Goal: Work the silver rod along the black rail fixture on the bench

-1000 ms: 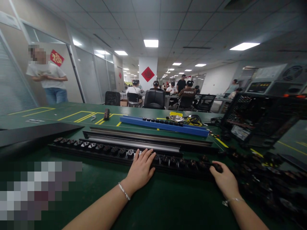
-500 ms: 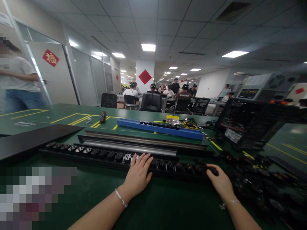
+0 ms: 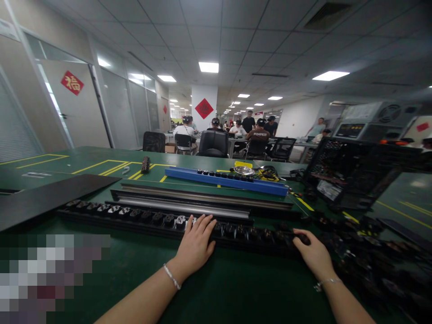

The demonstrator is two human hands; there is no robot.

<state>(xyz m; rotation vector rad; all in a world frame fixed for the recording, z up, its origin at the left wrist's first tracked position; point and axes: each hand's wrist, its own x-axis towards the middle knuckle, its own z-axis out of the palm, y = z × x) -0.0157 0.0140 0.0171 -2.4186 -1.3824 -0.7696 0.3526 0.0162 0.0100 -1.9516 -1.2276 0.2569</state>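
Fingers of the left hand [image 3: 195, 247] and right hand [image 3: 316, 255] at a long, straight black rail [image 3: 111, 224]

Left-hand fingers lie extended and slightly apart over a row of small, black-and-silver, lobed parts [image 3: 146, 215] set along the rail near its middle; the thumb stands away from them. Right thumb and index finger are closed about a small, dark, rounded piece [image 3: 303, 238] toward the rail's right end; the other fingers are hidden. The rail rests on a dark green tabletop [image 3: 236, 288]. Just behind it lies a straight silver metal bar [image 3: 182, 207]; farther back, a straight blue channel [image 3: 189, 176] bears similar small parts. At right, a heap of dark parts [image 3: 371, 265] lies near an open black case [image 3: 357, 167].
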